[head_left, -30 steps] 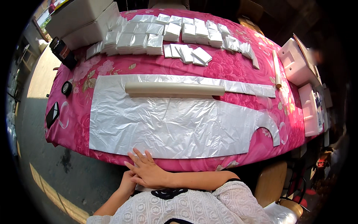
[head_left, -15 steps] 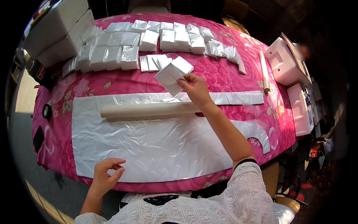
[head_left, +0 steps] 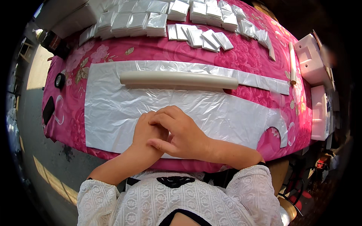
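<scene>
My right hand (head_left: 181,132) lies across my left hand (head_left: 145,130) above the near half of the table. The right fingers bend over the left hand, with the thumb held apart; nothing shows in them. Most of the left fingers are hidden beneath the right hand. Under both hands spreads a large white plastic bag (head_left: 109,109), wrinkled and laid flat, with a curved handle strip at the right. A thick off-white tube (head_left: 177,80) rests on the bag's far part. Beyond it, several folded white plastic packets (head_left: 196,37) lie overlapping in a short row.
Stacks of folded white packets (head_left: 130,22) line the far side of the pink flowered tablecloth (head_left: 241,56). At the left are a roll of black tape (head_left: 59,80) and a black phone-like object (head_left: 48,110). A thin tube (head_left: 292,64) and foam boxes (head_left: 311,56) stand right.
The folded packet in my right hand was let go and lies with the others in the short row. Both hands came together over the bag. The view tilted down toward me.
</scene>
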The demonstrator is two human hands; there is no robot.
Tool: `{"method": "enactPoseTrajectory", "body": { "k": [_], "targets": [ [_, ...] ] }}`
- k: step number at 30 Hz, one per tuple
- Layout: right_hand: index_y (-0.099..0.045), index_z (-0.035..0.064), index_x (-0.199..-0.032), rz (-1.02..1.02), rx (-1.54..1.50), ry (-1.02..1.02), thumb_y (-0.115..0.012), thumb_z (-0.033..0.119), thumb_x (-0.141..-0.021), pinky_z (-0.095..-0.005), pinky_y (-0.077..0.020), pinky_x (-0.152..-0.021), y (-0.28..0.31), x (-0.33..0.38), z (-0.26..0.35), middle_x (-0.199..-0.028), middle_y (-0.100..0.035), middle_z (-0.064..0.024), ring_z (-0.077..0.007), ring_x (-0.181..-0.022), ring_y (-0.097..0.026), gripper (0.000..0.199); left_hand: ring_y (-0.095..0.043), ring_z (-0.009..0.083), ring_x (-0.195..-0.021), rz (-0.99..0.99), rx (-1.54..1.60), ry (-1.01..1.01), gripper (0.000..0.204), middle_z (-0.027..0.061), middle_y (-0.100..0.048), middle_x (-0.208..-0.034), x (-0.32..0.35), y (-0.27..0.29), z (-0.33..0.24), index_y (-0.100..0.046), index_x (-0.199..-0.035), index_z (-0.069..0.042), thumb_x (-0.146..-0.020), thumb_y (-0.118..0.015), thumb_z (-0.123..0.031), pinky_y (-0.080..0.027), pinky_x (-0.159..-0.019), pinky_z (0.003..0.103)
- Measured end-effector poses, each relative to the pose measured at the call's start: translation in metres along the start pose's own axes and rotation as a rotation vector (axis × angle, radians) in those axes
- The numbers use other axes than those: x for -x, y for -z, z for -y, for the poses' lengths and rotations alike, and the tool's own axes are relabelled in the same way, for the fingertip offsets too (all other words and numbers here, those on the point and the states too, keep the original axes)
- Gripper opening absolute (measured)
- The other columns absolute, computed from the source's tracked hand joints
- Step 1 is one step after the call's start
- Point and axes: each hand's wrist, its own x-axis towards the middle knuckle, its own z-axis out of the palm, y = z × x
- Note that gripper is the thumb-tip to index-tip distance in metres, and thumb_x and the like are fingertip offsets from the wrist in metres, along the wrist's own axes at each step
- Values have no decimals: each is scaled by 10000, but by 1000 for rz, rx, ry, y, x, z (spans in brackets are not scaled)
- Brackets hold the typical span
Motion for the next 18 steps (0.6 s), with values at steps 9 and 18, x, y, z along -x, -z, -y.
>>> {"method": "enactPoseTrajectory", "body": {
  "k": [9,18],
  "targets": [
    [-527,-21,-1029,-15,96,-511,-682,159,-777,-372,-450,-765,-20,47,59,-916,-536,-159,-312,-866,-531,347,-215,379,-1344,-1,-526,110,479,222,-332,-1397,16,-27,-30,-470,-1270,-24,-850,-474,-253,-177,-1072,535],
    [-543,-25,-1020,20,106,-598,-705,177,-760,-371,-450,-783,-20,63,72,-932,-547,-159,-313,-865,-539,367,-78,357,-1389,-100,-665,73,503,204,-163,-1484,32,-52,-39,-434,-1310,-21,-876,-430,-274,-103,-1113,460]
  ]
}}
